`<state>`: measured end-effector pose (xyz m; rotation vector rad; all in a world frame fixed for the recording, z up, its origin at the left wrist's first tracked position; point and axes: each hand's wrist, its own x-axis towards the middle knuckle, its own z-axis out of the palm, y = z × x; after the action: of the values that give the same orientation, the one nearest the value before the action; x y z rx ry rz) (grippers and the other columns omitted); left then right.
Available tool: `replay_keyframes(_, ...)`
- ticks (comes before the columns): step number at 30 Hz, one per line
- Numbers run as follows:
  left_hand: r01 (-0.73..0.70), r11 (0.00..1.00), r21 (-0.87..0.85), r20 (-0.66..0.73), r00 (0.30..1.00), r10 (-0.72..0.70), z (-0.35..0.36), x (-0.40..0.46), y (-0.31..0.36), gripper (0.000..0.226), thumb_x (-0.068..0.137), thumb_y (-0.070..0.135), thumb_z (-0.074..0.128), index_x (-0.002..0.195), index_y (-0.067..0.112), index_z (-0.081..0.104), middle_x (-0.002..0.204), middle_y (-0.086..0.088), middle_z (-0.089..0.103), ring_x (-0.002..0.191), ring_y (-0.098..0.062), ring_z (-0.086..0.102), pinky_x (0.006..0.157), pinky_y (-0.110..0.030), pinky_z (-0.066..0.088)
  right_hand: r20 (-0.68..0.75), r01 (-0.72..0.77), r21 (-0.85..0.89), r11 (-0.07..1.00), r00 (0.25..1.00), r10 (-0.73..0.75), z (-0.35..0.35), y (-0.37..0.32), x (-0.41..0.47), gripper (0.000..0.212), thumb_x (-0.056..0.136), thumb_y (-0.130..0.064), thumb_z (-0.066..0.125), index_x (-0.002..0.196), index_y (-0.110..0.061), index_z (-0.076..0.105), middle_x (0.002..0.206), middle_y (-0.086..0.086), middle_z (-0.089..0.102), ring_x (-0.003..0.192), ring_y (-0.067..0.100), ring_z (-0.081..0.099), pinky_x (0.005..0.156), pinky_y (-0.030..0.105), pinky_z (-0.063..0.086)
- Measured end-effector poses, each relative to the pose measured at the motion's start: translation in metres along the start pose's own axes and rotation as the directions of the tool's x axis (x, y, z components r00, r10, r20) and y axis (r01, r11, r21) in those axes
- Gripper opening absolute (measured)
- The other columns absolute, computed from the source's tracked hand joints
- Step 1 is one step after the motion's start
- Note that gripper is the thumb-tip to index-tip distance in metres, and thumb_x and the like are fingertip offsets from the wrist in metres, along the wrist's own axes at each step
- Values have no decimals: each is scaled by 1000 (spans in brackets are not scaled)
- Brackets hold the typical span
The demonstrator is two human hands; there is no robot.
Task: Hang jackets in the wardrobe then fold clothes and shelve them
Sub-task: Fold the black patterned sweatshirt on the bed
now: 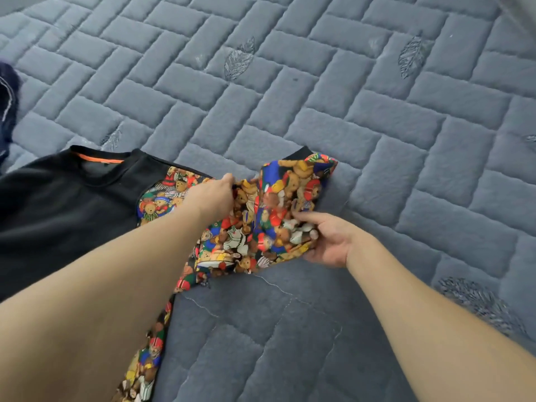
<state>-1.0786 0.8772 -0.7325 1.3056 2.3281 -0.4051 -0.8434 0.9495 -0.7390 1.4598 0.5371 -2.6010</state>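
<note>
The left hand (213, 195) reaches across the shirt (66, 204) and grips the sleeve (278, 216) near where it joins the body. Its fingers curl down into the cloth, so only the back of the hand and the knuckles show. The right hand (327, 242) holds the same sleeve from the other side, lower down. Its thumb lies on top of the cloth and its fingers are tucked under it, palm turned up, so it pinches the cloth between them.

The shirt lies flat on the bed (319, 82), at the left of the view. Its body is black, with an orange strip (97, 159) inside the neck. The sleeve and a band down the side are covered in a bright print of little bears in red, blue, yellow and green. The sleeve is bunched and lifted a bit between the two hands. Its black cuff (301, 153) points away from the person, just past the hands.

The bed has a grey-blue quilted cover with a block pattern and some stitched leaves (239, 59). A dark blue cloth (7, 97) with pale stitching lies at the far left edge, apart from the shirt. You cannot tell what it is.
</note>
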Motion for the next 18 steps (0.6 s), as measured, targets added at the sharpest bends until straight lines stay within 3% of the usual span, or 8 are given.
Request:
replay_keyframes(1,6,1000,-21,-66,998,-8,-7,-1,-7,9,93,10,37,96,16,32,82,-11,55,68,-31,51,60,-40,40,-17,114,151,982,993,-113,-2,-3,-6,19,81,-22,67,99,-15,67,94,6,69,86,19,63,93,33,47)
replay_keyframes(3,29,993,-118,-210,976,-53,-22,-2,-15,5,95,12,34,92,15,32,70,-7,47,61,-29,45,58,-39,34,-119,382,398,834,923,-366,-10,-12,-23,26,82,-13,64,107,-11,66,108,9,69,93,22,67,95,37,50)
replay_keyframes(6,34,980,-197,-337,936,-100,-42,0,-1,4,96,14,32,93,13,35,78,-11,50,71,-35,50,62,-41,36,-334,689,342,639,725,-603,-10,-21,-55,52,76,-14,71,127,-6,61,122,11,68,113,27,65,99,41,51)
replay_keyframes(9,36,964,-262,-385,912,-139,-51,8,26,7,91,6,33,95,11,34,85,-18,56,78,-40,54,63,-43,37,-611,839,272,472,529,-589,-13,-37,-77,42,83,-22,76,122,-18,63,120,5,70,112,25,66,99,52,50)
replay_keyframes(11,10,943,-332,-391,908,-148,-51,17,39,13,91,4,33,100,12,36,83,-16,54,74,-36,52,63,-42,36,-729,861,264,434,473,-495,-25,-49,-85,26,87,-28,74,111,-25,64,115,3,72,104,25,69,91,57,53)
replay_keyframes(14,-119,857,-501,-191,981,24,-42,28,56,36,97,9,35,131,19,37,108,-16,62,76,-33,58,62,-37,42,-828,782,234,578,472,-303,-49,-38,-73,41,93,-36,65,129,-20,54,128,2,62,110,24,65,95,50,53)
replay_keyframes(16,-145,798,-585,-57,989,139,-27,28,62,53,97,9,36,146,25,24,142,-15,48,88,-32,63,67,-35,47,-811,643,346,683,571,-127,-55,-11,-56,52,95,-42,58,139,-16,46,140,7,54,124,25,56,104,41,46)
replay_keyframes(18,-125,814,-567,-3,989,149,-8,16,58,63,94,9,40,151,26,19,153,-14,35,118,-36,55,85,-38,47,-760,531,430,730,649,-24,-47,22,-39,53,97,-37,54,141,-9,45,136,13,55,124,28,56,103,40,43)
